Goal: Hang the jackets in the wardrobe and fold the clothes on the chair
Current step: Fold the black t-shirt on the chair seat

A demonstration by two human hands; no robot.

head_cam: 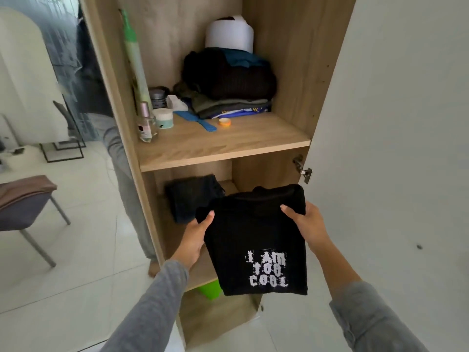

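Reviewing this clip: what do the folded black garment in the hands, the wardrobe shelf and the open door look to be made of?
Folded black garment: soft matte knit or fleece-like fabric, going by its fuzzy surface; white printed lettering.
Wardrobe shelf: probably laminated board with a light wood-grain finish; its front edge looks banded.
Open door: smooth, plain white inner face, likely laminate or paint; a metal hinge joins it to the carcass.

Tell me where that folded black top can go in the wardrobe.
Both hands, left and right, hold the top. On the lower shelf, bare wood lies right of the dark garment. The upper shelf is bare along its front and right; its back is crowded with a clothes stack, bottles and jars.
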